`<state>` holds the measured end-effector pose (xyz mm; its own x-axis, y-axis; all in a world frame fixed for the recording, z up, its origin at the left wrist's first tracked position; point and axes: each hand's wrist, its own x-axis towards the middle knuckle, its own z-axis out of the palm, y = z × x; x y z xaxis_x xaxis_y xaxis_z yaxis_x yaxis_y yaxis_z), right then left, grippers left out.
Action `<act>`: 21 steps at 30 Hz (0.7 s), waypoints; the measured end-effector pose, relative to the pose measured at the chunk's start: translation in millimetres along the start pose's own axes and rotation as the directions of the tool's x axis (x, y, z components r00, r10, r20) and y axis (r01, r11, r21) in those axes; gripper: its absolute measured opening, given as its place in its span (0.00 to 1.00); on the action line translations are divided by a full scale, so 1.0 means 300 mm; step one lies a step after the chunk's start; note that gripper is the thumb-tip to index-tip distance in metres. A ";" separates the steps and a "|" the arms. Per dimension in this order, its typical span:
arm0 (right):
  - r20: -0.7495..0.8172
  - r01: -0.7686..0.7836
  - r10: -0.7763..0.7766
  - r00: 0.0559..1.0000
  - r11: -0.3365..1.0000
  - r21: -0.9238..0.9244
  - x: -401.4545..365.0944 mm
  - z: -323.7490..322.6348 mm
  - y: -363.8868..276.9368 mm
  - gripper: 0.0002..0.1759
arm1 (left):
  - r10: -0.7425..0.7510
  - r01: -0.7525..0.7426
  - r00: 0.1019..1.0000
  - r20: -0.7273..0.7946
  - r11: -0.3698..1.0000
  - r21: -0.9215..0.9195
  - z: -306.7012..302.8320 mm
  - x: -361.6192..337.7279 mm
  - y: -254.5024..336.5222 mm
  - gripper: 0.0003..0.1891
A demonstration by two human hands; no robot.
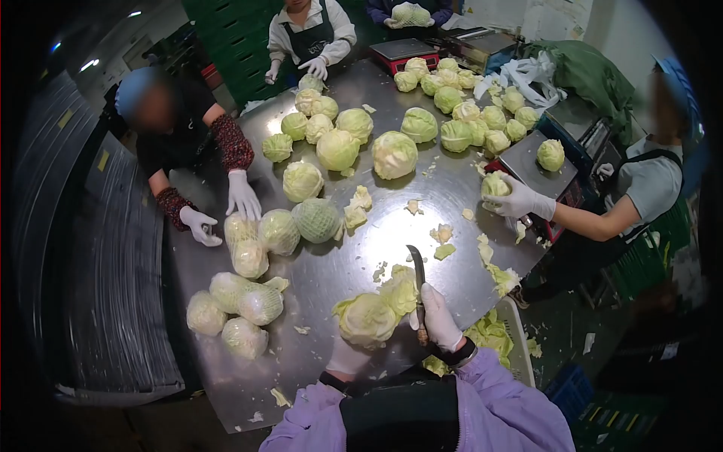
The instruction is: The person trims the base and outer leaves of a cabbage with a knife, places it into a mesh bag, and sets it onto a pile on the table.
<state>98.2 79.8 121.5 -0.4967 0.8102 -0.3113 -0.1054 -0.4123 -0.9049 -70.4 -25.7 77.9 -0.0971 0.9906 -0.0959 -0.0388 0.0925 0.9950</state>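
My right hand (440,318), in a white glove, is closed round the wooden handle of a curved knife (418,279), whose dark blade points away from me. Just left of the knife, a loose pale green leaf (399,290) leans against a cabbage (366,320) near the table's front edge. My left hand (348,355), also gloved, is under the near side of that cabbage; its fingers are hidden beneath it. Small leaf scraps (380,271) lie on the metal just beyond.
The metal table (316,264) bears many cabbages, some wrapped in net (316,220). Co-workers stand left, at the far side and right, one gloved hand (520,198) holding a cabbage. Scales (538,162) stand right; a white crate (520,339) with leaves is below my right side.
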 end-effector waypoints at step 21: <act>0.304 0.607 -0.528 0.793 0.648 -0.460 -0.023 0.009 -0.163 0.05 | -0.164 0.273 0.936 0.313 0.897 -0.346 -0.069 0.033 0.133 0.48</act>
<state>104.5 93.2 168.7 -0.5998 0.7338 0.3191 0.0265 0.4168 -0.9086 -93.4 -14.1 116.0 0.2266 0.9430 -0.2437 -0.4059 0.3189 0.8565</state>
